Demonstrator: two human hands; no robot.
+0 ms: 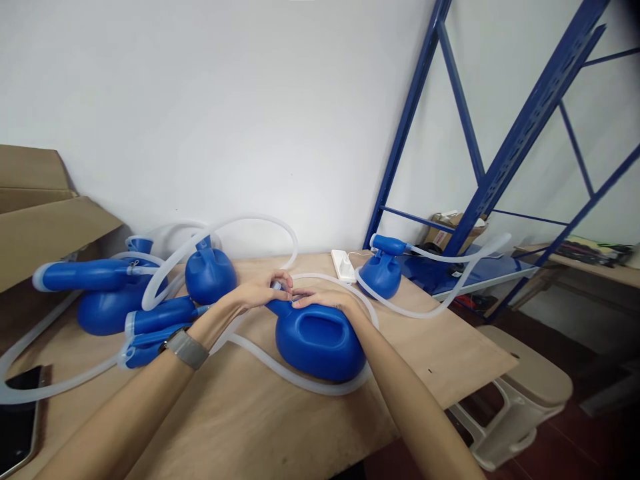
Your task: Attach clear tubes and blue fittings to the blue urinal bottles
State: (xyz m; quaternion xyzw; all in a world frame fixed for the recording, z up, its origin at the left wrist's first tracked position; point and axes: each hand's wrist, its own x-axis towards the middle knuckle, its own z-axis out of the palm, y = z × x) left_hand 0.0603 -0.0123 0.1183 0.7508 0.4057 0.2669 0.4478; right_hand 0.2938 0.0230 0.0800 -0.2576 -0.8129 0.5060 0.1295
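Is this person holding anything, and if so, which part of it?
Yes: the blue plastic bottle, held at its narrow neck by the left hand and right hand together. Their fingers hide most of the neck.

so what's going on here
A person is at a wooden table with their left hand and right hand together at the neck of a blue plastic jug. A clear tube curves around the front of the jug. Other blue jugs with clear tubes lie across the table, and a cardboard box sits at its far left.
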